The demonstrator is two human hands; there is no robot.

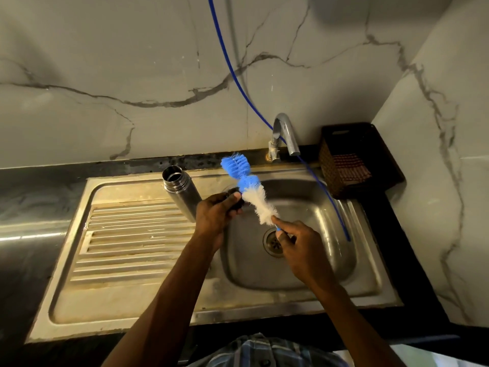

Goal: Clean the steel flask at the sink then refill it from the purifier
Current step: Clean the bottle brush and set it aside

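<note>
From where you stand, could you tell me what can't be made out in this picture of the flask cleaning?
- Dark object in the left hand, head view: mostly wrapped by fingers and brush bristles; possibly the cap.
- Bottle brush handle: covered by the right hand.
- Steel flask base: hidden behind the left hand; its inside is too dark to judge.
- Purifier: outside the frame.
- Basket contents: too dim.

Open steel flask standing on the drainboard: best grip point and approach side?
Probably wrap the hand around the open steel flask at mid-body, coming from its left, over the ribbed drainboard. It stands upright with its mouth open, and both hands and the blue-and-white bottle brush crowd its right side.
</note>
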